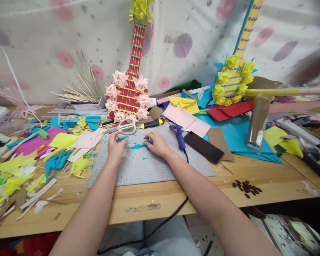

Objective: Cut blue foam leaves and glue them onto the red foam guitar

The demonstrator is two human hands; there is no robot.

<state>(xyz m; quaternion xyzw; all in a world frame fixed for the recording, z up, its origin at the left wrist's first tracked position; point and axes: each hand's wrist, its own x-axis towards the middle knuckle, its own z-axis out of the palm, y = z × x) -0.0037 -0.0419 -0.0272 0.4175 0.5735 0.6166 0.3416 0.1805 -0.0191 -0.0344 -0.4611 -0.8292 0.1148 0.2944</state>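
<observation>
My left hand is closed, with a small blue paper piece pinched at its fingertips. Across from it, my right hand has its fingers curled together on a blue paper leaf that points toward the left hand. Both hands are just above the grey cutting mat, where tiny blue scraps lie. Behind the left hand rest white-handled scissors. A yellow and black utility knife lies behind the right hand, and a blue glue gun sits to its right.
A red paper guitar with pink flowers stands at the back; a yellow one stands farther right. Coloured paper scraps cover the left side. A black phone, a tape roll and brown beads lie right. The glue gun's cord crosses the table edge.
</observation>
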